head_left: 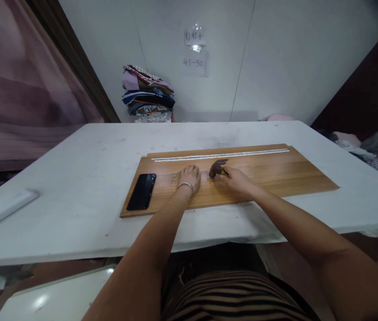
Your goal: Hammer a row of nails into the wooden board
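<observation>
My right hand (236,179) is wrapped round the handle of a claw hammer (216,168), whose dark head is low over a wooden board (276,171). Small marks or nails show on the wood below the head, too small to tell which. Palm down, my left hand (190,176) rests on the board with its fingers stretched out, left of the hammer. Beside it lies a small heap of loose nails (174,177). Whether anything is under the left palm is hidden.
A black phone (141,191) lies on the board's left end. Two pale measuring strips (222,155) run along its far side. The board is on a white-covered table (85,178), with a white object (4,209) at the left. Folded cloths (148,93) are stacked by the wall.
</observation>
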Available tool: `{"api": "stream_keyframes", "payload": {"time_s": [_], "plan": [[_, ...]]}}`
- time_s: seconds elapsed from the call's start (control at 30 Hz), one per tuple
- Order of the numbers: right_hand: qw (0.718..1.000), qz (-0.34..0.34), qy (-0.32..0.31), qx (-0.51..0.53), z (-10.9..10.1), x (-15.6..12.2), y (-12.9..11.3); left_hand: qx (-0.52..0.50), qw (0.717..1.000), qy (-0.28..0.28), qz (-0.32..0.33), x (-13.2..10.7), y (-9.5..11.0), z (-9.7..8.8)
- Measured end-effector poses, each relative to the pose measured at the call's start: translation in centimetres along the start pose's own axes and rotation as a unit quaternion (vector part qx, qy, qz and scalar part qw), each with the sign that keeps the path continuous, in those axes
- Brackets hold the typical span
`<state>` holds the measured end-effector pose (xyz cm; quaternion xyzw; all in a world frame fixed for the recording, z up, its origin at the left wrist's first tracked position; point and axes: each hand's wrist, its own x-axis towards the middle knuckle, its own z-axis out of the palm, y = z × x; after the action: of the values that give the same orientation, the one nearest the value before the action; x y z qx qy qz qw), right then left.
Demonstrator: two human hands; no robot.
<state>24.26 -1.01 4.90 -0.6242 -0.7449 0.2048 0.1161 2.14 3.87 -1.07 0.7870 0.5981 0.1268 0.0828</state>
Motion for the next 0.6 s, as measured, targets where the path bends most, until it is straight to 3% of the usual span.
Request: {"api": "stream_keyframes", "payload": {"time_s": [0.6], "plan": [[1.000,-0.004,-0.004,0.006,0.2,0.2,0.3,0.020,1.000,-0.015,-0.001,-0.6,0.8,-1.4]]}}
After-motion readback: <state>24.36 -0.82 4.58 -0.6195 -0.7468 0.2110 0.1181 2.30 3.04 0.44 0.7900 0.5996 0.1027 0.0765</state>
